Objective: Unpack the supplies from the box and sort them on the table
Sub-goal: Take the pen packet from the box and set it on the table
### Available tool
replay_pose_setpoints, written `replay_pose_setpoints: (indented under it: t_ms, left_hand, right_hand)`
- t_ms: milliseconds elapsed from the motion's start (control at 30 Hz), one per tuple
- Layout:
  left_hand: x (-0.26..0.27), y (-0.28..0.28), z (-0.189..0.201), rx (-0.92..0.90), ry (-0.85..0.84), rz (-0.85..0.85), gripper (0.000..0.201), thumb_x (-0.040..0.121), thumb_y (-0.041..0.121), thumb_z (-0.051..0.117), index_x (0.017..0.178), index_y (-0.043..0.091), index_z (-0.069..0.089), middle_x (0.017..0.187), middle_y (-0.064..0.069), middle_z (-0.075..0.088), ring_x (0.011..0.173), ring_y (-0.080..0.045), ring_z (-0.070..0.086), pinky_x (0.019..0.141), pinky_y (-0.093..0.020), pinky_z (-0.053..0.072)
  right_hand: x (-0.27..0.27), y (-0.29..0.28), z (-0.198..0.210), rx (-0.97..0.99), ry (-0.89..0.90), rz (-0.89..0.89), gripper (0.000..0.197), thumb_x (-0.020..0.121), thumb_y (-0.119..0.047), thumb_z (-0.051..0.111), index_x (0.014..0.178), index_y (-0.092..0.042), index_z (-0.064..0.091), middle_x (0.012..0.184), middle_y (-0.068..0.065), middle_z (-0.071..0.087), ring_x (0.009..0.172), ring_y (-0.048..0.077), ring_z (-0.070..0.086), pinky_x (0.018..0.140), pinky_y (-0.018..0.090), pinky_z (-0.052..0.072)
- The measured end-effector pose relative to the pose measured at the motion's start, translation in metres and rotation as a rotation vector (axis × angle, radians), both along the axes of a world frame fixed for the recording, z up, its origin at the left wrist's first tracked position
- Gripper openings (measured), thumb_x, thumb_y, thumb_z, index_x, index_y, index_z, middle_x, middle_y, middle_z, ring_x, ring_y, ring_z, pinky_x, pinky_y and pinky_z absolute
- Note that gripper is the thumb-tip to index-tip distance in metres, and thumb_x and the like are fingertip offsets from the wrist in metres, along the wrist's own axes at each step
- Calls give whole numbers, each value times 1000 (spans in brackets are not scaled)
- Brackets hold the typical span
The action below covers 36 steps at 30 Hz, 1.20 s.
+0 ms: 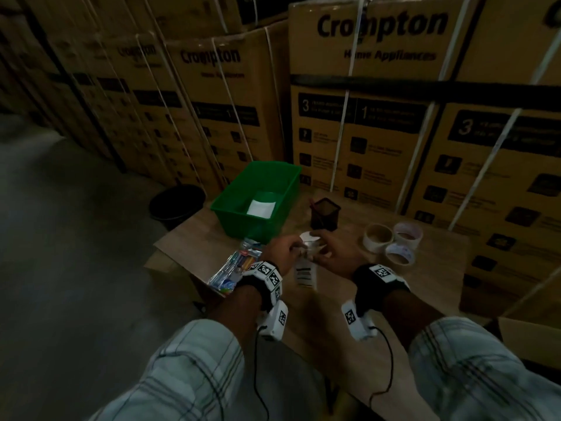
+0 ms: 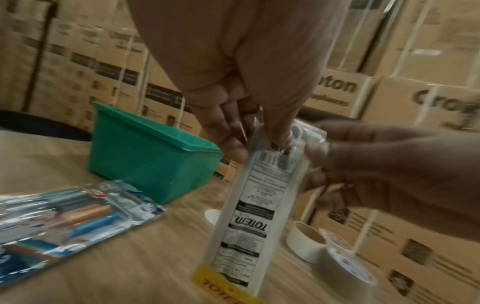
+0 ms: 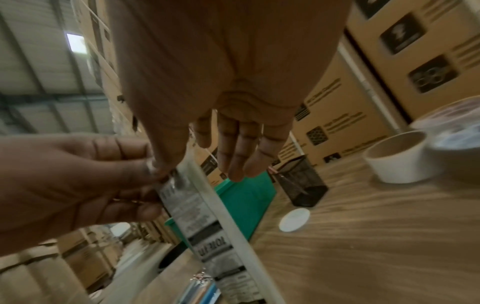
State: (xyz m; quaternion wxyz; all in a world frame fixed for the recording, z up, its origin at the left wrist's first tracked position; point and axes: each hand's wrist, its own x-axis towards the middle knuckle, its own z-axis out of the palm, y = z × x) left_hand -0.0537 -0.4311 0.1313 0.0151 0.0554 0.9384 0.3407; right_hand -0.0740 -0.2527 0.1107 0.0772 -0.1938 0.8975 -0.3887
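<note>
A person stands at a wooden table (image 1: 431, 268) in a warehouse, both hands raised over it and pinching the top of a long clear packet (image 2: 249, 205) printed "TOTEM". The left hand (image 1: 280, 249) nips the sealed edge between thumb and fingertips; the right hand (image 1: 332, 253) grips the same edge from the other side, thumb pressed down, its other fingers loosely extended. The packet hangs below both hands, apparently held so that the seal can be pulled open. Its contents cannot be made out.

Just beyond the left hand sits a green bin (image 1: 233, 205) holding only a white pad or sheet of paper. Beyond the right hand stands a black mesh pen cup (image 1: 325, 214) with one thin stick in it. Three rolls of tape (image 1: 391, 243) are grouped on the table to the right hand's outer side, and a pack of coloured pens (image 1: 233, 265) lies flat under the left wrist, suggesting like is being set with like. A small white disc (image 3: 294, 219) lies near the cup.
</note>
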Motion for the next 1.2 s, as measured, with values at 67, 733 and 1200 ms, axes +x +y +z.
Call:
replay_pose_setpoints:
  t_ms: [67,733,1200]
  left_hand:
    - [-6,-7,-1,-11,-22,1,22,90,15,60,109,10,69,110,-12,70,103,-27,64,87,-30,48]
    - [-52,-88,-24,4,51,-192,13,87,13,60,98,8,67,103,-12,69,97,-28,64,82,-31,49]
    - [-26,-150,-143,-365,-124,-455,24,84,20,55,107,13,61,116,-12,51,109,-32,51,93,-40,43]
  right_hand:
    - [-6,-8,2,-12,48,35,43,91,-29,59,131,-18,49,114,2,61,92,14,59,74,24,49]
    - [-24,-105,-12,308,238,-143,7,85,-12,52,83,-7,55,91,20,58,82,37,56,70,47,49]
    - [34,-185,-119,519,-22,-59,43,74,-44,46,93,-10,65,86,20,64,73,39,63,58,39,51]
